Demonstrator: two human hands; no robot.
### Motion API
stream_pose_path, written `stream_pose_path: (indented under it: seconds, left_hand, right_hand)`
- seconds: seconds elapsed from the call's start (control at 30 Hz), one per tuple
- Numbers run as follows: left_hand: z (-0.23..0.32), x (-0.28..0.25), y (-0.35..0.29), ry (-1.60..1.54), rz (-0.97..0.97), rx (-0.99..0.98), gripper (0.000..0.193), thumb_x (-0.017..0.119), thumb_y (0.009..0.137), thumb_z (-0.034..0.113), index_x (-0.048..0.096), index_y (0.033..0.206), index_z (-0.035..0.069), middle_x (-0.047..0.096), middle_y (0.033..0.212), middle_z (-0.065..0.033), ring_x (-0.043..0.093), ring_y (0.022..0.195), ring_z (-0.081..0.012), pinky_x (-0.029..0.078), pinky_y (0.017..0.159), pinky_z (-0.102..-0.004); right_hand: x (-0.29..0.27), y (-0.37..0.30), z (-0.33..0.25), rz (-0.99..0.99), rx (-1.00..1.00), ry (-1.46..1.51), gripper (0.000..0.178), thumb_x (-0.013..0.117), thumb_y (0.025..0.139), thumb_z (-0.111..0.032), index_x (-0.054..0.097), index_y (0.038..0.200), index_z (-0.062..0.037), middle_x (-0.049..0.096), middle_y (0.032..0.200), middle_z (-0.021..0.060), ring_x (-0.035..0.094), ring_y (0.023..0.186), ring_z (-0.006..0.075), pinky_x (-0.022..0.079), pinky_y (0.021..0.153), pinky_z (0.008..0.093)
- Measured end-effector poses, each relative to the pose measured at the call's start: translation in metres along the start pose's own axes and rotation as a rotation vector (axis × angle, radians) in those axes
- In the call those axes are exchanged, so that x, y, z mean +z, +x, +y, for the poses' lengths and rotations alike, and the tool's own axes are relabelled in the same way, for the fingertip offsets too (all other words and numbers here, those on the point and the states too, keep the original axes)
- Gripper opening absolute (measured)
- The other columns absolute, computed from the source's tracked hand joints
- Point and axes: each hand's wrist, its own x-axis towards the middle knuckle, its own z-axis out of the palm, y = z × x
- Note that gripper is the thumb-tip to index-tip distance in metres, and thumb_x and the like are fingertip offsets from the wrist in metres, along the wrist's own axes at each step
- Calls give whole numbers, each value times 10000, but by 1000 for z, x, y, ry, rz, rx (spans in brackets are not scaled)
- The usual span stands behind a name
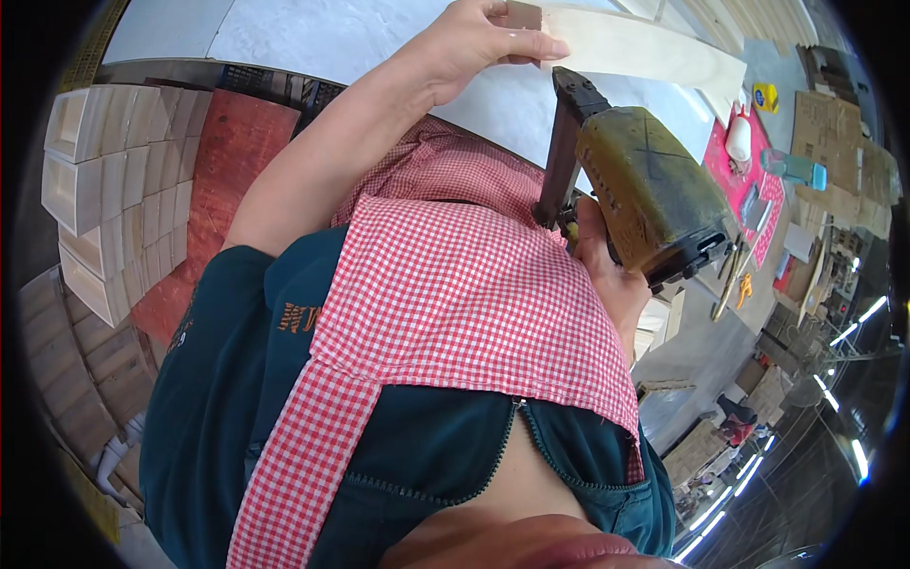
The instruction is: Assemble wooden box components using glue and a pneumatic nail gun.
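My left hand [488, 38] reaches to the top of the view, its thumb and fingers closed on the end of a pale wooden board [645, 47] where it meets a second small piece of wood [523, 16]. The board runs right and joins another wooden strip at its far end. In my right hand [611, 280] is a worn yellow-brown nail gun [649, 175], gripped by its handle. Its dark nose lies just below the board's end, close to my left thumb. I cannot tell whether it touches the wood. Most of my right hand's fingers are hidden behind the tool.
A pale worktop [370, 33] lies beneath the board. At left, wooden boxes [123, 180] stand stacked beside a red board [237, 161]. On the right are a pink cloth [730, 156], a white bottle [738, 139], a clear bottle with a teal end [794, 169] and cardboard [834, 142].
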Motion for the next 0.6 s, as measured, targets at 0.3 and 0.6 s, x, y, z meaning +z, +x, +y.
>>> stream_pose_path:
  seconds: [0.3,0.6]
  left_hand:
    - [7,0,2,-70,-49,-18,744,840,744,85,458,1327,-175,605,1144,-247,636,969,-260,534,838,-275]
    - [11,1,-1,-126,-84,-40,754,848,752,96,460,1331,-191,592,1173,-259,622,1027,-282,528,897,-292]
  right_hand:
    - [9,-11,12,-47,-31,-44,680,784,870,-279,445,1406,-31,555,1367,242,603,1228,360,579,953,403]
    - [11,-13,5,-33,-46,-46,661,782,874,-260,455,1394,-17,560,1362,244,607,1222,368,581,944,407]
